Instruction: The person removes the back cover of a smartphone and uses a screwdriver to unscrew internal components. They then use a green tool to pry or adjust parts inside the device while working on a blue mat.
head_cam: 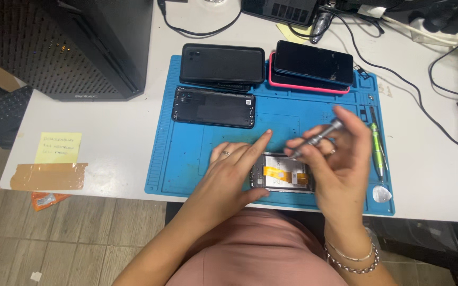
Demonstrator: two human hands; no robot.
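While my left hand (234, 169) presses flat on the opened phone (284, 175) on the blue mat (186, 159) near the bench's front edge, my right hand (340, 159) is clamped on a silver screwdriver (316, 137). Its tip is hidden behind my fingers. Both hands cover much of the phone, leaving only orange ribbon visible.

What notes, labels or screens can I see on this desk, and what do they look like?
Yellow sticky note: left on the white table, square, handwritten.
Second yellow note: top centre, partly hidden under cables.
Dark phone screen: top of the blue mat, stacked on a pink-edged phone, unlit.
White label: small, on the black phone back cover.
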